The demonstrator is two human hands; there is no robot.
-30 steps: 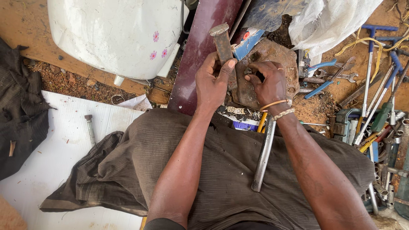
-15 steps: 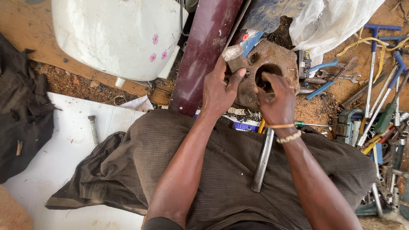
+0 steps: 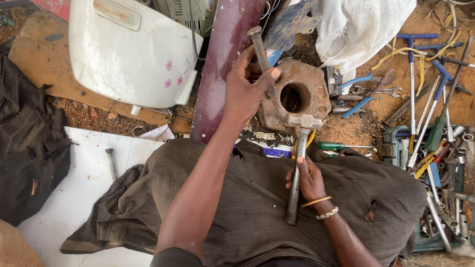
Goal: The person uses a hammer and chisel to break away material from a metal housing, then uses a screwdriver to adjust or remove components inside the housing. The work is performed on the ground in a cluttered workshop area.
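Both hands are clamped on tools: your left hand (image 3: 245, 91) grips a steel punch (image 3: 261, 49) against the rusty hub (image 3: 297, 96) lying before your knees, your right hand (image 3: 307, 178) the hammer (image 3: 298, 163). A glancing blow could crush your thumb.

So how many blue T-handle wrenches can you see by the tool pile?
2 clearly: one T-handle wrench upright on the dirt at upper right, and a second T-handle wrench leaning just to its right, reaching down into the pile. More may lie hidden under the other tools.
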